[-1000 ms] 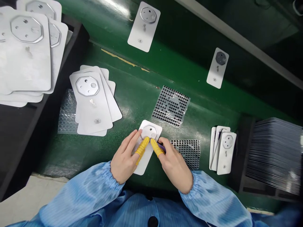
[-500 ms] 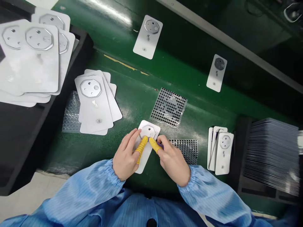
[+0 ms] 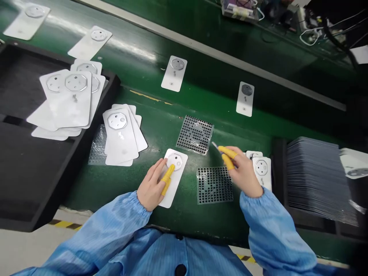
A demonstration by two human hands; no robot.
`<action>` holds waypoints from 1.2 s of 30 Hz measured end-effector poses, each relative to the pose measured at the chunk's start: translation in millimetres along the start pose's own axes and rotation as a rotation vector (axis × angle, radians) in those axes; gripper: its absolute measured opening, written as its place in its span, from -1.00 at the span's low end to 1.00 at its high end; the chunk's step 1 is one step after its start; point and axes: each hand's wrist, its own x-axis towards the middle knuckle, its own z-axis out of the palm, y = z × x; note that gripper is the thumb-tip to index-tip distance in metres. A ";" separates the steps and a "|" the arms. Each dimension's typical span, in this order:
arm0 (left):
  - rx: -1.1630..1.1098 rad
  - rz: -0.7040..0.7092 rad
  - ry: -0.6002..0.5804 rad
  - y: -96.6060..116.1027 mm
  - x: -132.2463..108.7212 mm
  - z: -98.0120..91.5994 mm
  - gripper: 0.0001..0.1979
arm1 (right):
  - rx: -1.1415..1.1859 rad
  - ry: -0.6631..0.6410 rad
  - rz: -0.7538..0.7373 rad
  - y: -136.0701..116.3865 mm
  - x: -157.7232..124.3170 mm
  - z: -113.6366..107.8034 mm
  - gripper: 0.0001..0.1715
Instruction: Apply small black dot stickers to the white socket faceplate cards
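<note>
My left hand (image 3: 156, 182) lies on a white rounded panel (image 3: 169, 191), fingers stretched out, with a yellow-covered fingertip touching the panel's octagonal printed area. Yellow covers are on fingers of both hands. In my right hand (image 3: 243, 168), thumb and forefinger pinch a thin purple tool with a pale tip (image 3: 215, 146), raised to the right of the panel. Just beyond that tip is a clear sheet of small black dots (image 3: 195, 134). A second dotted sheet (image 3: 215, 186) lies between my hands. White panels (image 3: 262, 168) at the right are partly behind my right hand.
A fanned pile of white panels (image 3: 120, 138) overlaps bubble wrap (image 3: 97, 147) at left. More panels (image 3: 70, 107) lie across a black tray (image 3: 31, 172). Single panels (image 3: 174, 74) lie spaced along the green surface beyond. A dense dark stack (image 3: 314, 180) sits in a right-hand tray.
My right hand has moved away from the panel, to the right, carrying the purple tool and uncovering the nearer dotted sheet. My left hand stays on the panel. The view has shifted.
</note>
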 end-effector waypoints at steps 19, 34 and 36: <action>0.086 -0.008 0.100 -6.8 -0.5 15.9 -0.36 | 0.014 -0.042 -0.058 -61.3 -2.8 88.4 -0.78; -1.105 -0.968 0.174 24.4 54.2 -20.8 -0.41 | 0.365 -0.119 0.223 -61.6 43.7 61.6 -0.70; -1.258 -1.058 0.189 35.3 68.3 -28.7 -0.45 | 0.279 -0.028 0.274 -38.1 64.1 33.2 -0.70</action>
